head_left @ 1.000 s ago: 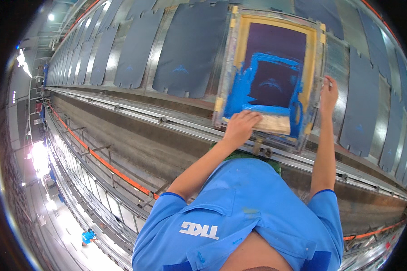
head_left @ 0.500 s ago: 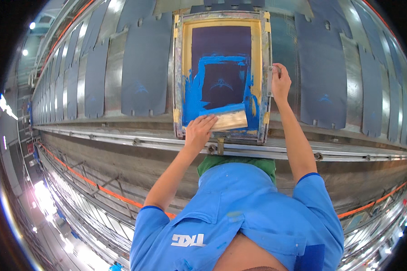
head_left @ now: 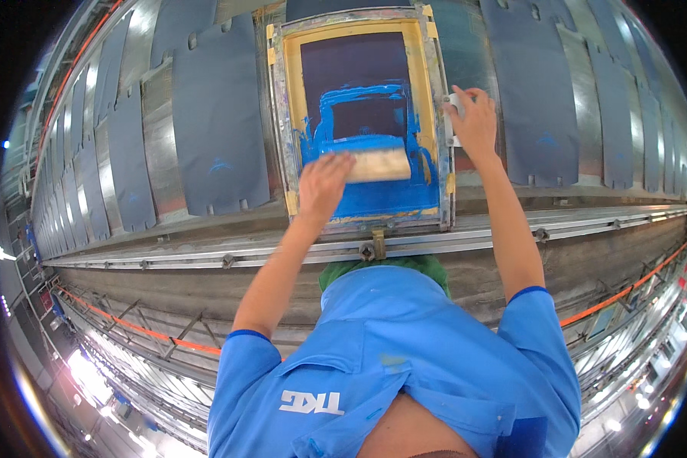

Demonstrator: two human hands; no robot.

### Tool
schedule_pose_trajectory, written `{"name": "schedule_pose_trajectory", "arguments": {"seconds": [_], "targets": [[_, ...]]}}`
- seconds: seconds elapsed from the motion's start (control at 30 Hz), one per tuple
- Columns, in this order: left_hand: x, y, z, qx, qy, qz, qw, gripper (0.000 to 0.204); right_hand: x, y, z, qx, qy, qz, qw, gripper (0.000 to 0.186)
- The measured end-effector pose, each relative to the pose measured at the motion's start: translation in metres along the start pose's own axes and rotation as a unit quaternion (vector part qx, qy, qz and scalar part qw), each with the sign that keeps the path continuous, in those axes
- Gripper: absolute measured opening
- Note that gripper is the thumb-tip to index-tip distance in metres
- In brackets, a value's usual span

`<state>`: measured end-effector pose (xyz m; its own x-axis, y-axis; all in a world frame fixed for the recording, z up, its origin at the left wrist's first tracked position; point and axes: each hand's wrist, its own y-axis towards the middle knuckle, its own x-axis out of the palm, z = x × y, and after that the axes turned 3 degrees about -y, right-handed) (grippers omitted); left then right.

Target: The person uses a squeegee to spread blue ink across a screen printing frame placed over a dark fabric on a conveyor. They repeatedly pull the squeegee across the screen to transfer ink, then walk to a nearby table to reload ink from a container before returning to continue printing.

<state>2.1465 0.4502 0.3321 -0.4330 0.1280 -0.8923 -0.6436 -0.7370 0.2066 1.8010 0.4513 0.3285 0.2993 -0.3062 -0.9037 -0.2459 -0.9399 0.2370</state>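
A screen printing frame (head_left: 440, 72) with yellow taped edges holds a dark mesh (head_left: 354, 62) smeared with bright blue ink (head_left: 374, 200). My left hand (head_left: 322, 187) grips the left end of a pale wooden squeegee (head_left: 380, 164), which lies across the inked lower half of the mesh. Along the frame's right side, my right hand (head_left: 475, 126) has its curled fingers on a small metal side bracket (head_left: 454, 136), thumb toward the frame. A small dark rectangle ringed in blue ink shows above the squeegee.
Grey-blue cut sheets (head_left: 217, 122) lie in rows on the long metal table (head_left: 156, 107) to both sides. A metal rail (head_left: 488, 233) runs along its near edge, with an orange bar (head_left: 626, 292) beyond, beside my body. Bright lights show at the rim.
My left hand has pushed the squeegee up the mesh, away from my body. My right hand sits a little higher. The view has turned and shifted, levelling the table edge.
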Motion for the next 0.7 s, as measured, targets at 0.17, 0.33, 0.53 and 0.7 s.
{"name": "schedule_pose_trajectory", "arguments": {"seconds": [0.17, 0.33, 0.53, 0.7], "targets": [[-0.016, 0.092, -0.031, -0.055, -0.087, -0.022, 0.994, 0.034, -0.030, 0.012, -0.078, -0.117, 0.094, -0.151, 0.977, 0.040], [0.002, 0.092, -0.025, -0.026, -0.057, -0.032, 0.998, 0.038, 0.016, -0.011, -0.064, -0.088, 0.122, -0.147, 0.978, 0.040], [0.000, -0.003, 0.014, -0.023, -0.048, -0.024, 0.998, 0.046, -0.016, -0.099, -0.093, -0.074, 0.161, -0.179, 0.968, 0.042], [-0.009, 0.015, 0.007, -0.026, -0.067, -0.014, 0.997, 0.041, -0.016, -0.079, -0.091, -0.083, 0.163, -0.130, 0.974, 0.041]]}}
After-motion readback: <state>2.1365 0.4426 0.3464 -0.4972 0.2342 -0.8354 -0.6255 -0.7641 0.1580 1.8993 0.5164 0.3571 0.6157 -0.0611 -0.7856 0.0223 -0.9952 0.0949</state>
